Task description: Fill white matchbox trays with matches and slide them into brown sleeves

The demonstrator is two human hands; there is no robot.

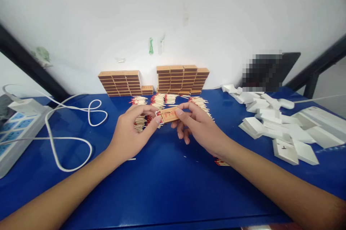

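Between both hands, above the blue table, is a matchbox (pixel 169 115) with a tan printed sleeve. Its white inner tray sticks out at the left end, with red match heads showing in it. My left hand (pixel 132 129) pinches that tray end between thumb and fingers. My right hand (pixel 197 122) grips the sleeve's right end with thumb on top and fingers curled below. Behind and under the hands lie heaps of loose red-tipped matches (pixel 201 104), partly hidden by the fingers. A few more matches (pixel 222 162) lie beneath my right forearm.
Stacked matchboxes stand against the wall in a left block (pixel 120 83) and a right block (pixel 180 80). White paper boxes (pixel 273 125) are piled at right before a dark tablet-like panel (pixel 288 70). A power strip (pixel 20 129) and looped white cable (pixel 51 147) occupy the left.
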